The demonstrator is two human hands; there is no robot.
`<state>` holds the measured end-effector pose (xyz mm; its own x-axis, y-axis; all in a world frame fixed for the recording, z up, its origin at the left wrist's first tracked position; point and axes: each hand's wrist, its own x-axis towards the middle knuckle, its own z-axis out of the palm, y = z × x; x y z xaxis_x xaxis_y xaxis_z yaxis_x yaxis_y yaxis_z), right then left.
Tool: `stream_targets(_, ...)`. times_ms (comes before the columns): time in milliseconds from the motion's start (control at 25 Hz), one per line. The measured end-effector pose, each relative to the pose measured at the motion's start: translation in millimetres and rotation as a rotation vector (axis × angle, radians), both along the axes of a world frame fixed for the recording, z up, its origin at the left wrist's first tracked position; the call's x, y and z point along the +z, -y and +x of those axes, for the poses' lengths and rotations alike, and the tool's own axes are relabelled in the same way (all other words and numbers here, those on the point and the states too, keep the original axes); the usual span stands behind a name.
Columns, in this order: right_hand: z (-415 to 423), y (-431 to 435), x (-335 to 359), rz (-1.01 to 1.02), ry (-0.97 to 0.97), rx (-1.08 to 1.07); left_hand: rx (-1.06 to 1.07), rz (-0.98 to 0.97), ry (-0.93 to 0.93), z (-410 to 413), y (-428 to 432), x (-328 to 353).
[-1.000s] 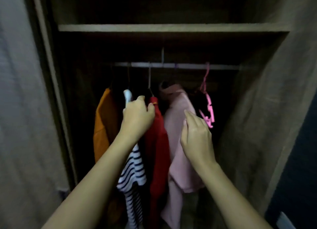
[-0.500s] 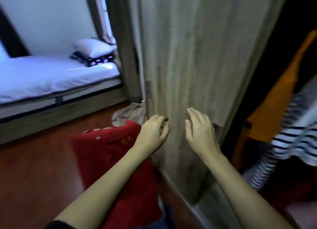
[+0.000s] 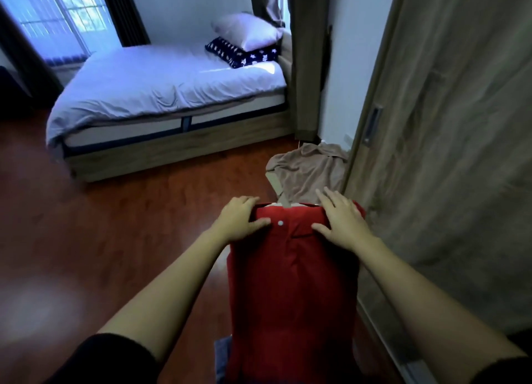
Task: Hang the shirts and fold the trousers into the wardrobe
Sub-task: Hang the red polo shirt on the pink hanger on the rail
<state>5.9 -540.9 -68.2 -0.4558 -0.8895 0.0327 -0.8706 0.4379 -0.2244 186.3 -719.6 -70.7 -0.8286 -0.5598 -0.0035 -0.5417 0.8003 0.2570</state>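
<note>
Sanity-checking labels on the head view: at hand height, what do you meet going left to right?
Wooden floor → left hand → red garment → right hand → wardrobe door.

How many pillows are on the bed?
2. A white pillow rests on top of a navy star-patterned pillow, both at the far right corner of the bed. No others show.
</note>
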Motion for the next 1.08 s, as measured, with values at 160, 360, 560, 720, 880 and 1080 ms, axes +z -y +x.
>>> stream_targets(160,-10.2,8.5,-22.4,-0.147,-0.031,0.085,-0.230,-0.214,-0.192,5.2,7.5,-19.8)
stream_targets(360,-12.7,-8.5,-32.7,-0.364,-0.259,0.224,-0.351,-0.551,-0.545,24.4,1.2,-55.5)
stream_targets(560,-1.9,-2.9,-25.8,-0.294,-0.105,0.237,-0.155,-0.104,-0.552,20.6,-21.2,-28.0)
stream_targets(720,10.0,22.7,-4.5,-0.145,0.006,-0.084,0.368,0.150,-0.251,-7.6,-26.0,3.8)
stream_targets(880,0.0,41.9,12.6,0.280,0.069,-0.147,0.448,0.042,0.204,-10.0,-9.3,17.6)
stream_targets(1080,-5.6,53.3,26.8,0.329,0.223,-0.079,0.307,0.380,-0.013,-11.2,17.8,19.1)
